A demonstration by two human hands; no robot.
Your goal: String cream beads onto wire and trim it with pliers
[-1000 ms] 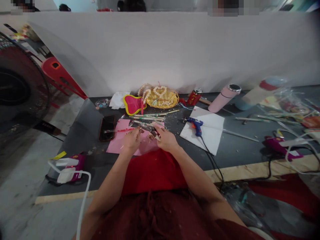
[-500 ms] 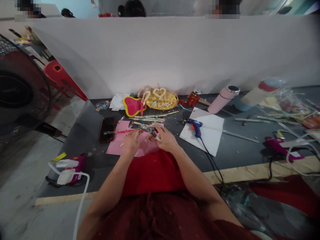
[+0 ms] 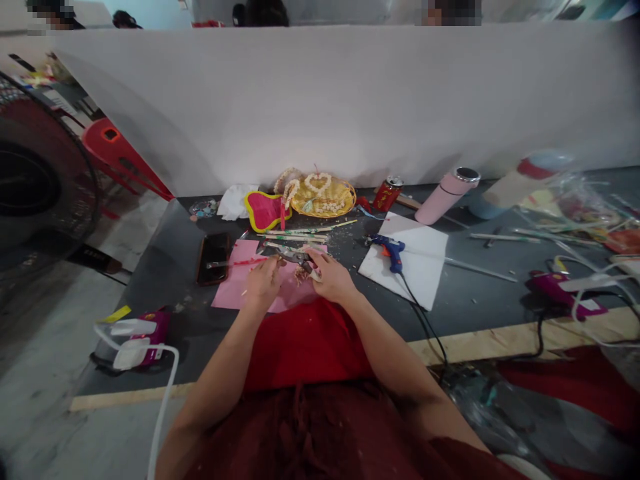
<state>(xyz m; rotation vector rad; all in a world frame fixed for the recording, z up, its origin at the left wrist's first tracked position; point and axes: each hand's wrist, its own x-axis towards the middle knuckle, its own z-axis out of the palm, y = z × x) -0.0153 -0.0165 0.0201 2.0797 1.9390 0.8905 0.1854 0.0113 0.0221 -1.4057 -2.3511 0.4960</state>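
My right hand (image 3: 331, 275) is wrapped round the handles of a pair of pliers or cutters (image 3: 295, 256), whose jaws point left over a pink sheet (image 3: 235, 290). Close by on the left, my left hand (image 3: 265, 280) has its fingers pinched together near the jaws; what lies between the fingertips is too small to make out. Small tan bits (image 3: 301, 273) lie on the sheet between the hands. Just behind them are several thin green-and-white sticks (image 3: 295, 237).
A phone (image 3: 213, 259) lies left. Behind stand a wicker basket (image 3: 325, 213) with a beaded heart, a red can (image 3: 388, 194) and a pink flask (image 3: 447, 197). A blue glue gun (image 3: 390, 250) rests on white card (image 3: 425, 287). Power strips (image 3: 156, 337) and cords sit at both sides.
The view has shifted very slightly. My hands and the tool stay in nearly the same place, with no clear change of grip.
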